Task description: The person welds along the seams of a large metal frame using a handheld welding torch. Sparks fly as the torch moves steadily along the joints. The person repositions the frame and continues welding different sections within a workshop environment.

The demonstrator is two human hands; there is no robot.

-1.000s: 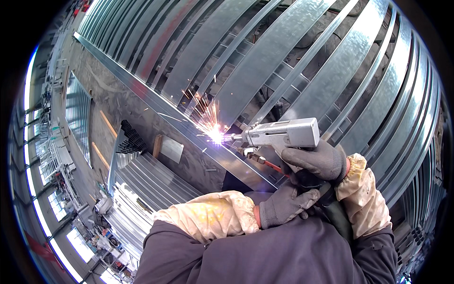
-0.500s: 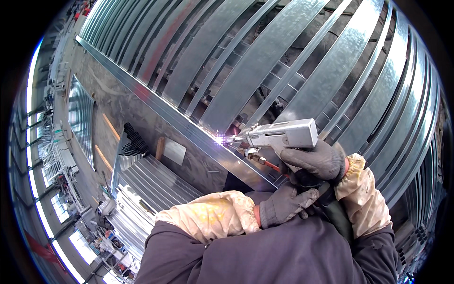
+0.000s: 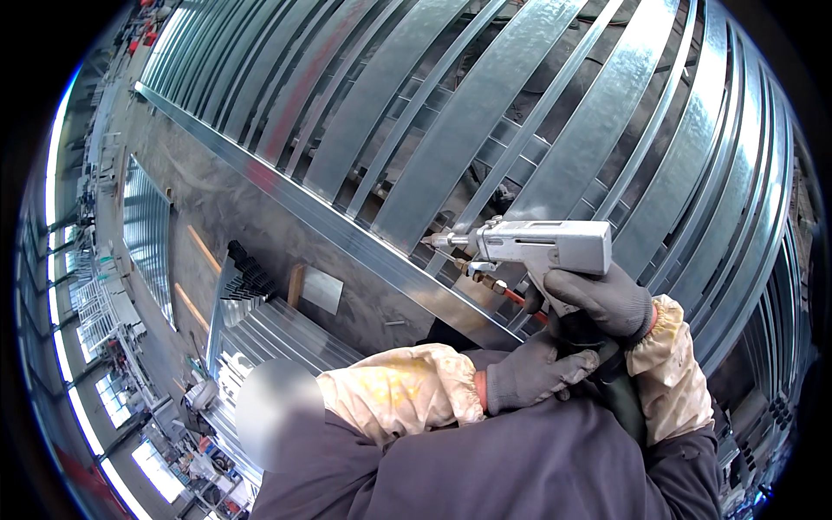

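Note:
A silver handheld welding gun is gripped by its handle in my gloved right hand. Its nozzle points left, near the joint of a flat bar and the edge rail of a galvanized steel frame; no spark shows at the tip. Under the gun's front run brass fittings and a red hose. My gloved left hand is closed around the thick black cable below the handle, its fingers partly hidden. Flat galvanized bars and narrower strips cross the frame beyond the gun.
At the left lie a stack of long metal profiles, a dark bundle of profile ends, a wooden block and a metal plate. A slatted panel lies farther off, by wooden strips. A blurred round patch covers the lower left.
The bright weld spark at the nozzle has gone out. Both hands and the gun have shifted slightly right, and the nozzle has lifted from the rail.

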